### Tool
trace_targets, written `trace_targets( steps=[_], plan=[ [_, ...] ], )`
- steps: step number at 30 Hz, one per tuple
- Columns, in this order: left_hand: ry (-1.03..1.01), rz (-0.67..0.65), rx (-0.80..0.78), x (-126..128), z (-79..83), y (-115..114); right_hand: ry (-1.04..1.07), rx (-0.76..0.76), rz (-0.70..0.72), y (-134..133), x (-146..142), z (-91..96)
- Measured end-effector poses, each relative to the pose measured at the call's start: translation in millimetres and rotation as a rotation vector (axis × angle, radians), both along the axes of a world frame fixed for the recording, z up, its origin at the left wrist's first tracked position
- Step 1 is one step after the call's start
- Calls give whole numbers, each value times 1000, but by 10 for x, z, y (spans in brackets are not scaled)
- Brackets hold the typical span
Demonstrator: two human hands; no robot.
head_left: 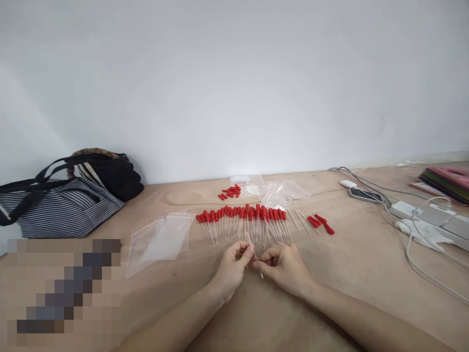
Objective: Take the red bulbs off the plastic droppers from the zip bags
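My left hand is closed in a pinch around a thin clear dropper tube, which slants between my hands. My right hand meets it, thumb and fingers pinched on the same tube near its lower end; whatever else lies between the fingertips is hidden. Just beyond my hands lies a long row of droppers with red bulbs, their clear stems towards me. To the right of the row are a few bare tubes and several loose red bulbs.
More red bulbs lie farther back beside clear plastic bags. Flat zip bags rest at left, near a striped bag. Cables, a power strip and a small device are at right.
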State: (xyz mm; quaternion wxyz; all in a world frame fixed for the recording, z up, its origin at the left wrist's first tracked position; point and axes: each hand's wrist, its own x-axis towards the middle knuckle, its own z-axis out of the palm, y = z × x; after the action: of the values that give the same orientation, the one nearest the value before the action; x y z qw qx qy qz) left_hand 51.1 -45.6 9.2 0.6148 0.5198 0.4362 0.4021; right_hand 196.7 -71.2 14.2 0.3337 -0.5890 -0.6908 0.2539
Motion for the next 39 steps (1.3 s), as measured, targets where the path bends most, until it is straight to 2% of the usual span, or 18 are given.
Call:
trace_targets(
  steps=[6, 8, 10, 12, 14, 17, 21, 28, 31, 35, 39],
  plan=[
    [21, -13, 35, 7, -8, -18, 111, -95, 18, 9, -26, -47],
    [93, -26, 117, -51, -43, -11, 143, -129, 7, 43, 17, -48],
    [204, -39, 263, -151, -96, 6, 144, -111, -53, 111, 138, -21],
    [319, -66, 403, -272, -146, 26, 68, -38, -185, 209, 339, 28],
    [397, -93, 463, -379, -171, 45, -99, 14, -364, 318, 583, 76],
    [446, -102, 471, -455, -156, 58, -315, -70, -498, 459, 910, 108],
    [523, -120, 538, -433, -105, 48, -459, -188, -511, 574, 1102, 84],
    [640, -84, 639, -419, -137, 26, -468, -285, -496, 662, 1102, 33],
    [697, -36, 667, -442, -152, 57, -490, -256, -504, 657, 1120, 23],
    [805, 40, 761, -426, -96, 192, -511, -118, -542, 626, 1092, 8],
    [976, 97, 862, -202, 17, 381, -454, 43, -535, 572, 943, -63]
  ],
)
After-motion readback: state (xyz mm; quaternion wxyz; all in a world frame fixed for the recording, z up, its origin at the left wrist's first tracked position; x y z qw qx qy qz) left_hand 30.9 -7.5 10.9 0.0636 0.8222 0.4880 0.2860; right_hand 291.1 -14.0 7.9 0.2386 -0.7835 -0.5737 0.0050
